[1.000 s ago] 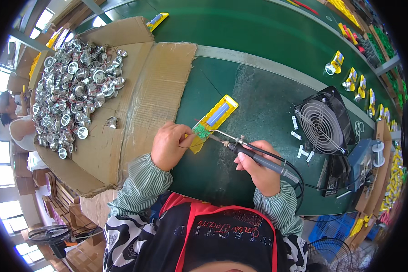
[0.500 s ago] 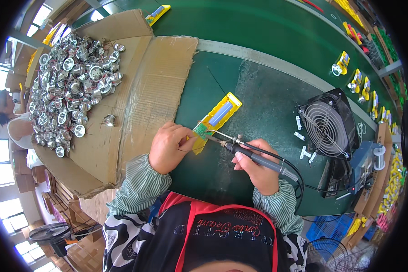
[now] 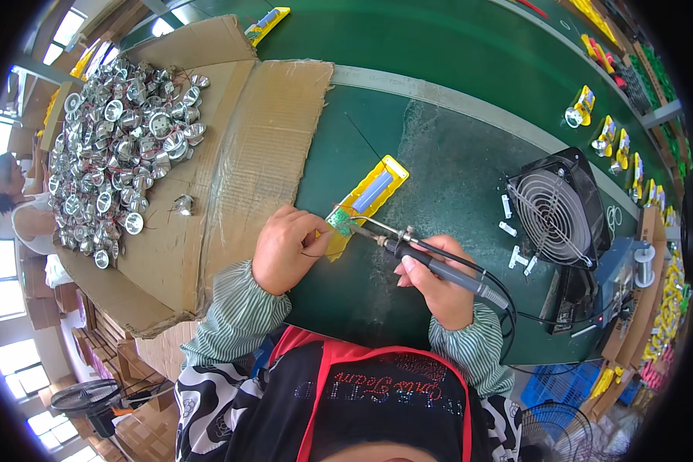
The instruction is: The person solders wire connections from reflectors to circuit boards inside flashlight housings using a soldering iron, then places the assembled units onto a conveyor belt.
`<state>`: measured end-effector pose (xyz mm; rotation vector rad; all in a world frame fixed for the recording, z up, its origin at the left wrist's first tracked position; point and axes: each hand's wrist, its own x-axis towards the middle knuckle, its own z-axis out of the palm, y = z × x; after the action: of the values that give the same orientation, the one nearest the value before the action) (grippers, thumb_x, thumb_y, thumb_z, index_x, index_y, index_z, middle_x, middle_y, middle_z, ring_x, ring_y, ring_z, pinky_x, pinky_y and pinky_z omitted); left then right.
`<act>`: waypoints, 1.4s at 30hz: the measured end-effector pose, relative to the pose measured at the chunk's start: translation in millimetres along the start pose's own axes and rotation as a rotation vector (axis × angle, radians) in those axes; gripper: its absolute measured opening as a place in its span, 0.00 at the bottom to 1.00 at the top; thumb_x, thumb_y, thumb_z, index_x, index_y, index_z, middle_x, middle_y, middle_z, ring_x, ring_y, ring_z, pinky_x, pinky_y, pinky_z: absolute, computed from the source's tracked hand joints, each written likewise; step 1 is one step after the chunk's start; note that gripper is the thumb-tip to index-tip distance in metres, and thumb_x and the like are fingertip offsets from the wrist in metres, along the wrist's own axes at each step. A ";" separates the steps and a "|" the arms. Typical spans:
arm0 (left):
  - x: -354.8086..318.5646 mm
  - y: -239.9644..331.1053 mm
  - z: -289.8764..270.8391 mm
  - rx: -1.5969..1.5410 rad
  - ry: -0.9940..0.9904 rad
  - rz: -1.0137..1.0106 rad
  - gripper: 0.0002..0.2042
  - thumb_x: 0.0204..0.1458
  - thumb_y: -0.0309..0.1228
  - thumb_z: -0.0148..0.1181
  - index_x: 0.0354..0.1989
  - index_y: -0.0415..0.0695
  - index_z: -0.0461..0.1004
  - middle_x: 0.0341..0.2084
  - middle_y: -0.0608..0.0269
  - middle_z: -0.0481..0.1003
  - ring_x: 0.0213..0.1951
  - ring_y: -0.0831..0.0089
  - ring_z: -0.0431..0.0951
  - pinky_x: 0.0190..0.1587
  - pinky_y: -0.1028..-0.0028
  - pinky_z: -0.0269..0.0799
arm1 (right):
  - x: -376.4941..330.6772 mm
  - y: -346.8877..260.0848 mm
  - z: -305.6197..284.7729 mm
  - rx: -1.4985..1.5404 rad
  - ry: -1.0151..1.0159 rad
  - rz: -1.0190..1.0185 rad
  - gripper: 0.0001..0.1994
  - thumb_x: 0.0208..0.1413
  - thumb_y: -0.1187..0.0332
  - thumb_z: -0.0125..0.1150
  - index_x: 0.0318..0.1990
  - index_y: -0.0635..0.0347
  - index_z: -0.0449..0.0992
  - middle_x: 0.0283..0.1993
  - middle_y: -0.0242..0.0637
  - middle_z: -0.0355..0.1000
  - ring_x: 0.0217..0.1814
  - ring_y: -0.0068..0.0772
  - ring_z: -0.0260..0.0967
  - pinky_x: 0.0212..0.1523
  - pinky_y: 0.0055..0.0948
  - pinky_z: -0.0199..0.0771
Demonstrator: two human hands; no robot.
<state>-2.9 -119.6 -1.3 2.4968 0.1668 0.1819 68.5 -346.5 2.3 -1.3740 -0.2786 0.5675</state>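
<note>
circuit board [image 3: 339,220] lies on the yellow casing [image 3: 339,243] at the bench [image 3: 346,300], battery [image 3: 373,191] in, soldering seemingly unfinished, right grip [image 3: 443,296] closed around the soldering iron [image 3: 460,279], left grip [image 3: 289,242] by the board's edge, hold unclear.

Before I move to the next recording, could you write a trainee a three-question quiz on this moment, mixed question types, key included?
1. Short answer: What is the right hand holding?
2. True or false: The black fan is to the left of the heap of silver cups.
3. Multiple choice: What colour is the casing nearest the left hand?
A) red
B) yellow
C) black

Key:
1. A soldering iron with a grey handle.
2. False: the black fan is to the right of the heap of silver cups.
3. B.
</note>
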 end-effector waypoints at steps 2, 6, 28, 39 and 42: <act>0.3 -0.1 1.3 -0.021 0.052 0.034 0.03 0.41 0.25 0.61 0.21 0.43 0.72 0.13 0.64 0.67 0.20 0.65 0.65 0.29 0.68 0.62 | -1.0 -4.9 -2.2 0.013 0.016 -0.002 0.08 0.49 0.78 0.59 0.36 0.69 0.69 0.27 0.40 0.74 0.25 0.22 0.72 0.27 0.21 0.74; 0.6 0.6 0.5 -0.020 0.047 0.034 0.03 0.40 0.25 0.61 0.21 0.43 0.73 0.13 0.64 0.67 0.20 0.65 0.65 0.29 0.68 0.62 | -4.9 -8.0 -7.3 -0.024 0.025 0.004 0.08 0.49 0.78 0.59 0.36 0.70 0.69 0.27 0.41 0.74 0.25 0.22 0.72 0.27 0.21 0.74; -34.6 -11.0 -6.2 -0.810 0.103 -0.508 0.07 0.50 0.19 0.58 0.38 0.36 0.71 0.28 0.63 0.75 0.30 0.81 0.72 0.31 0.83 0.69 | -13.5 -13.9 -10.5 0.009 0.041 0.017 0.08 0.49 0.79 0.59 0.36 0.70 0.69 0.28 0.41 0.74 0.27 0.23 0.72 0.28 0.22 0.75; -9.1 -2.4 -1.0 -0.367 0.106 -0.351 0.05 0.47 0.27 0.60 0.30 0.38 0.74 0.25 0.60 0.72 0.29 0.67 0.72 0.33 0.72 0.67 | -6.1 -11.8 -6.0 -0.031 -0.001 -0.026 0.08 0.50 0.78 0.59 0.37 0.70 0.69 0.28 0.40 0.74 0.26 0.22 0.72 0.28 0.21 0.75; -2.3 -0.8 0.4 -0.055 0.108 -0.050 0.04 0.48 0.25 0.59 0.29 0.38 0.73 0.25 0.61 0.71 0.28 0.72 0.70 0.27 0.76 0.65 | -2.6 -9.0 -2.7 -0.012 -0.008 -0.018 0.08 0.50 0.78 0.59 0.37 0.70 0.69 0.28 0.40 0.74 0.26 0.22 0.72 0.28 0.21 0.75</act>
<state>-5.2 -119.5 -2.3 2.4270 0.2650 0.2968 69.6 -351.0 10.9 -1.3798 -0.3005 0.5575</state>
